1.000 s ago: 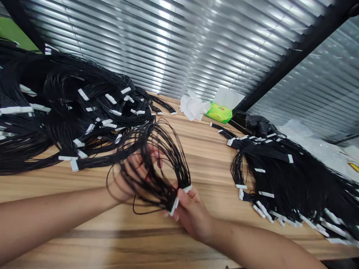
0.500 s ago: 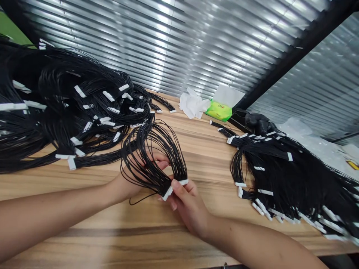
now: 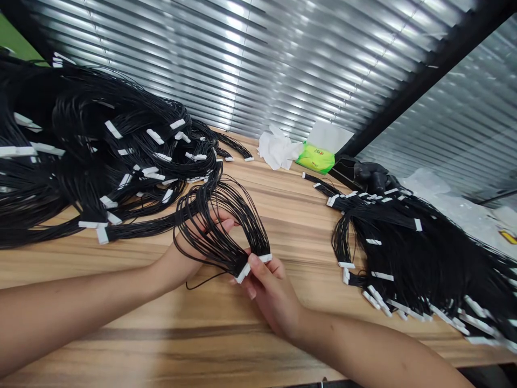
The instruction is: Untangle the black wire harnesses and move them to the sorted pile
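Two cable piles (image 3: 100, 156) on wooden tabletop (image 3: 161, 339), blinds (image 3: 242, 70) behind

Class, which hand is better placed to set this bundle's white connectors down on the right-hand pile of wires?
Probably the right hand: it pinches the white connectors and sits nearer the pile, while the left hand only cradles the looped black wires.
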A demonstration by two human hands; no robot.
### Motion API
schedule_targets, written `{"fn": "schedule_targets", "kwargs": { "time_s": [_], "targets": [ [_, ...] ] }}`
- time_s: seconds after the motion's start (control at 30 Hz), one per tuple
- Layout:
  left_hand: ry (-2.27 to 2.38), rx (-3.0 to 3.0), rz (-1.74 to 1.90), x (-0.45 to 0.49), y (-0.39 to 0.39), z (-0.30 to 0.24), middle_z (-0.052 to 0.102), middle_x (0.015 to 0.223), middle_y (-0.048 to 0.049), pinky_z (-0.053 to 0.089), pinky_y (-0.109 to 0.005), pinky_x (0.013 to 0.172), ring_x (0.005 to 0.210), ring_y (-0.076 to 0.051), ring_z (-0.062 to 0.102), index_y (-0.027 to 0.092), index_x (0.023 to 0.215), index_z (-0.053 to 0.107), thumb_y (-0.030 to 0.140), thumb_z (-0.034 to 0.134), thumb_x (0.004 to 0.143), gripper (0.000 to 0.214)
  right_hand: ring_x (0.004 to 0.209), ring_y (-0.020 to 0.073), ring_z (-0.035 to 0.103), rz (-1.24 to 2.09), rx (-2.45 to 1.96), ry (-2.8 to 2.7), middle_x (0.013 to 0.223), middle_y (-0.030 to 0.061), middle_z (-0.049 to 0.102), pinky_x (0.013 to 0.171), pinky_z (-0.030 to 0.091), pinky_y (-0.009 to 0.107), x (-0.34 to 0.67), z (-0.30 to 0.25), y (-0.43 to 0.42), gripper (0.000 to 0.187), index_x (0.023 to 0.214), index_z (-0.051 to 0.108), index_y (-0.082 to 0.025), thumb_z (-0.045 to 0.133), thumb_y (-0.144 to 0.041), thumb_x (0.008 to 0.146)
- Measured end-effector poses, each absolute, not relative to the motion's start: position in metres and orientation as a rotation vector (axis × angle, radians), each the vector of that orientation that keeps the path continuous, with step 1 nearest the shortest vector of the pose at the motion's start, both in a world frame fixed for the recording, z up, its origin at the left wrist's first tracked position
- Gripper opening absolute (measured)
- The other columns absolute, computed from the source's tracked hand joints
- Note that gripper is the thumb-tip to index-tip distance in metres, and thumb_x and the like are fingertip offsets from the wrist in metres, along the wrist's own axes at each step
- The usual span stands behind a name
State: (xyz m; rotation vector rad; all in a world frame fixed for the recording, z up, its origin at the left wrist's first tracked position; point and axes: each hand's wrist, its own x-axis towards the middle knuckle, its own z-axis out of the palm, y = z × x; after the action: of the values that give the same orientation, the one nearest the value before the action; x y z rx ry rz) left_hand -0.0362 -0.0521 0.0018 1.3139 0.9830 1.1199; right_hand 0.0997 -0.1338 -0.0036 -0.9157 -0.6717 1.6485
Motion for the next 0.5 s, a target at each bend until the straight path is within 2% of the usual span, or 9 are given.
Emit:
{"fn": "schedule_targets", "kwargs": {
  "time_s": [0.13,0.3,0.4,0.5],
  "targets": [
    [1.048,1.324,1.216,-0.038,-0.049,-0.002,0.063,0.064,-0.0030,0.052,-0.036,0.072,0.073,-0.021,0.062,0.020,0.065,0.058,0.047,0.067,0.068,0.028,0.041,0.0059,0.033,1.644,-0.932,-0.667,0.049,-0.0075,0.048,0.047,0.032,0.024,0.100,-0.003,-0.133,0.029,0.071,0.065,-0.018,0.074,-0.045,0.070],
    [1.021,1.411,1.229,-0.039,-0.053,-0.005,0.069,0.076,-0.0041,0.052,-0.034,0.078,0.077,-0.020,0.064,0.020,0.072,0.065,0.042,0.064,0.073,0.022,0.043,0.0072,0.036,1.665,-0.940,-0.729,0.043,-0.0083,0.043,0.050,0.031,0.024,0.101,-0.006,-0.133,0.029,0.071,0.065,-0.018,0.071,-0.046,0.074],
    [1.036,1.527,1.185,-0.039,-0.058,-0.005,0.070,0.081,-0.0045,0.051,-0.033,0.080,0.079,-0.020,0.064,0.020,0.075,0.069,0.038,0.064,0.075,0.018,0.043,0.0071,0.035,1.660,-0.958,-0.747,0.045,-0.0069,0.047,0.050,0.030,0.024,0.102,-0.008,-0.133,0.030,0.069,0.065,-0.018,0.071,-0.046,0.074],
    [1.058,1.603,1.153,-0.041,-0.059,-0.007,0.071,0.082,-0.0046,0.050,-0.033,0.082,0.081,-0.019,0.064,0.021,0.076,0.069,0.038,0.063,0.075,0.018,0.044,0.0077,0.039,1.673,-0.974,-0.783,0.049,-0.0050,0.052,0.051,0.030,0.025,0.103,-0.008,-0.133,0.032,0.074,0.067,-0.017,0.071,-0.049,0.072]
  ]
}}
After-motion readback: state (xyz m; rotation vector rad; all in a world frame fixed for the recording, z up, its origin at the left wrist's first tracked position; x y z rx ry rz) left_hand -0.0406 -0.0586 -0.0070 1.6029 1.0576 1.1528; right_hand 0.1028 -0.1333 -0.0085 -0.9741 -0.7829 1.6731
